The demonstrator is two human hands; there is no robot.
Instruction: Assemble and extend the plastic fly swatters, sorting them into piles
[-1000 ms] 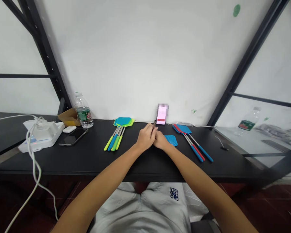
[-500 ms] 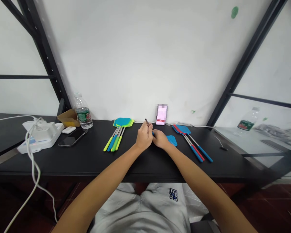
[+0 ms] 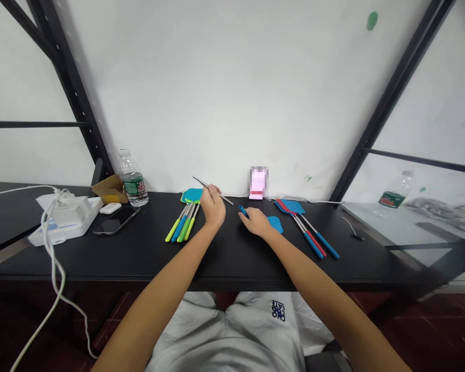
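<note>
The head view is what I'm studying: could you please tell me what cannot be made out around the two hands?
Head view:
Left hand: its fingers hide part of the metal rod, so the grip is unclear.
Right hand: it hides most of the blue handle, so any join to the blue swatter head is unseen.
Swatter stack: upper heads hide lower ones, preventing a count.
Pink object: blurred.

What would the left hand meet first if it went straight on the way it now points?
The left hand looks headed for the white cable along the back edge of the black desk, then the white wall, though depth is unclear.
</note>
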